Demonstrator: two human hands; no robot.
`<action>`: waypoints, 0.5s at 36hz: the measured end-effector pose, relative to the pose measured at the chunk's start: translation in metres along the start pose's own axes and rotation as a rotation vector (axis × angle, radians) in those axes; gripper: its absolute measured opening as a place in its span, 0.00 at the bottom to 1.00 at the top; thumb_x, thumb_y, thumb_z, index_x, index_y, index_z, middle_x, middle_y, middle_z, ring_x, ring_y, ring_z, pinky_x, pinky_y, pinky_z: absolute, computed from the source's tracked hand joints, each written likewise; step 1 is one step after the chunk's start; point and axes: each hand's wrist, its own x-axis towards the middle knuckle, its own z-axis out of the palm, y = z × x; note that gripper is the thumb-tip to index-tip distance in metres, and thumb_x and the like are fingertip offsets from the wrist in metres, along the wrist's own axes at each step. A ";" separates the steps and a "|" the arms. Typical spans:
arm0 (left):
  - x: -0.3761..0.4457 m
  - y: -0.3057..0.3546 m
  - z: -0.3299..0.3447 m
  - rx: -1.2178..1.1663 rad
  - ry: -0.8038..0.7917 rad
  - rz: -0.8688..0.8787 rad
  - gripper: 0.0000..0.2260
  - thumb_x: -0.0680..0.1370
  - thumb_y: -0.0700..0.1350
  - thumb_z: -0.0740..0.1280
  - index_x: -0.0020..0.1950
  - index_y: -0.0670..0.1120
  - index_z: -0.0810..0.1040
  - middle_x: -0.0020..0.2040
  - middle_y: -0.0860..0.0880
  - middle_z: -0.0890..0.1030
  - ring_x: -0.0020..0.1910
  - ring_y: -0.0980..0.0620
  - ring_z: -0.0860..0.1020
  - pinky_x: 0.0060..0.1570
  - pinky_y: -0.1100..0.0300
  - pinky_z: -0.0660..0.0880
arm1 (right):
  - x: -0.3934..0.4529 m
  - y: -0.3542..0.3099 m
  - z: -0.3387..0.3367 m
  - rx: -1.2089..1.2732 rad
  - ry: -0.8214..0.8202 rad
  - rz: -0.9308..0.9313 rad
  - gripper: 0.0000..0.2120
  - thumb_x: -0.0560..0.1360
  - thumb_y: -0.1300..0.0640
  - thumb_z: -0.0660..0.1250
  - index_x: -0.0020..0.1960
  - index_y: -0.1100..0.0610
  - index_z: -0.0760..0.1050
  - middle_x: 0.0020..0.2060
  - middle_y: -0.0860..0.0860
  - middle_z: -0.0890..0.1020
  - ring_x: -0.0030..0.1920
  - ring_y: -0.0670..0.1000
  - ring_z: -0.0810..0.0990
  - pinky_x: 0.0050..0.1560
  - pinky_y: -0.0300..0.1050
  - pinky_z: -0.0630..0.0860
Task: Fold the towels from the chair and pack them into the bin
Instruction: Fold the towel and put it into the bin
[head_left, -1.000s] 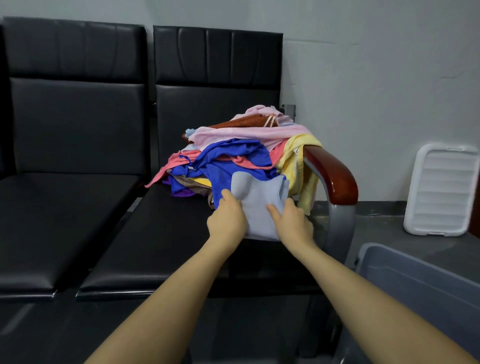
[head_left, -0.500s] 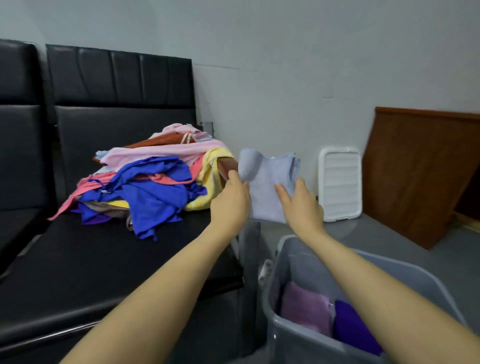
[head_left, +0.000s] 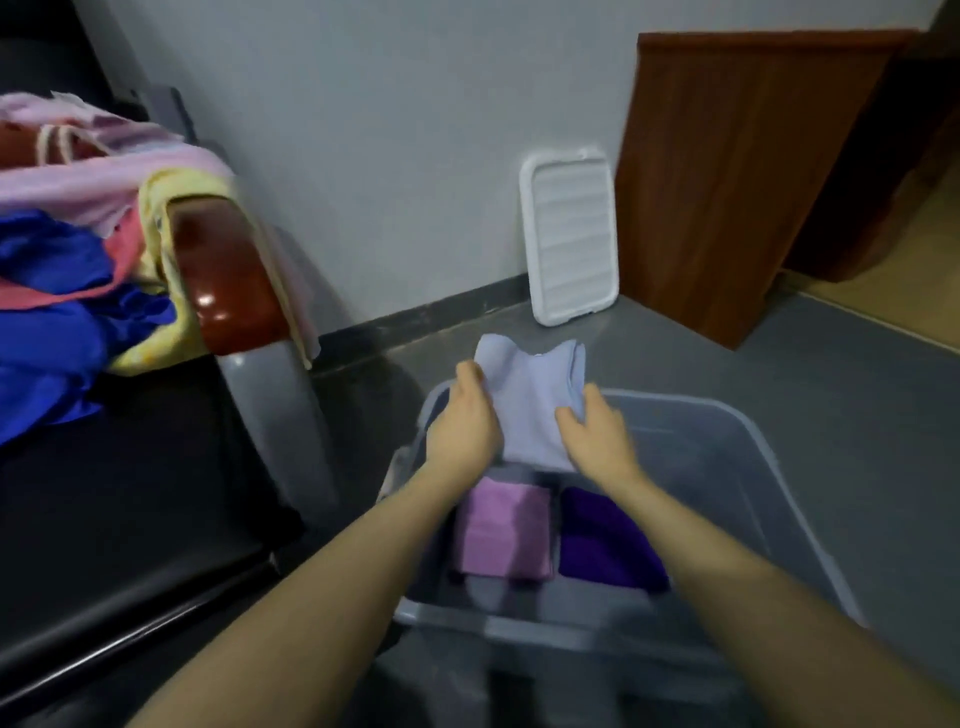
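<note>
The folded towel (head_left: 530, 405), pale lilac, is held up over the far left end of the bin (head_left: 769, 457), between the two hands and above the towels already packed.

Far left, a heap of unfolded towels (head_left: 67, 249) lies on the black chair (head_left: 130, 493): blue, pink, pale pink, yellow and brown pieces, too tangled to count. The yellow one drapes over the one brown armrest (head_left: 228, 275) that shows.

The left hand (head_left: 462, 421) reaches forward from a bare, outstretched forearm, back of the hand up, thumb curled over the towel's left edge so that it grips the cloth. The towel hangs between the hands, its top edge sagging in the middle and its lower edge just above the packed ones. The right hand (head_left: 597, 436) comes in from the other side in the same way, thumb on the front of the cloth and fingers behind it, gripping the right edge. Both hands are blurred.

Inside the one grey bin lie two folded towels side by side: a pink towel (head_left: 504, 535) on the left, a purple towel (head_left: 608, 545) on the right, touching or nearly so. Both sit nearer the person than the held towel.

Against the wall behind stands one white lid (head_left: 571, 234), upright on its edge, and right of it one brown board (head_left: 727, 171), also leaning there.
</note>
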 end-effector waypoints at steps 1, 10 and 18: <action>0.006 -0.009 0.014 0.007 -0.027 -0.019 0.07 0.81 0.41 0.54 0.59 0.43 0.64 0.53 0.43 0.75 0.51 0.42 0.76 0.51 0.50 0.74 | 0.008 0.014 0.009 0.025 -0.042 0.025 0.08 0.76 0.56 0.59 0.49 0.61 0.66 0.44 0.58 0.76 0.45 0.60 0.75 0.45 0.52 0.72; 0.034 -0.092 0.101 0.056 -0.268 -0.289 0.13 0.81 0.45 0.48 0.62 0.45 0.67 0.64 0.45 0.69 0.60 0.40 0.71 0.62 0.43 0.68 | 0.058 0.115 0.084 -0.018 -0.483 0.167 0.11 0.72 0.62 0.64 0.52 0.66 0.72 0.49 0.60 0.79 0.49 0.59 0.78 0.45 0.50 0.74; 0.058 -0.170 0.170 0.218 -0.435 -0.364 0.14 0.79 0.40 0.56 0.64 0.42 0.71 0.64 0.41 0.71 0.59 0.41 0.73 0.62 0.50 0.70 | 0.077 0.184 0.144 -0.042 -0.593 0.278 0.10 0.74 0.64 0.65 0.54 0.66 0.72 0.49 0.61 0.79 0.51 0.60 0.78 0.45 0.45 0.72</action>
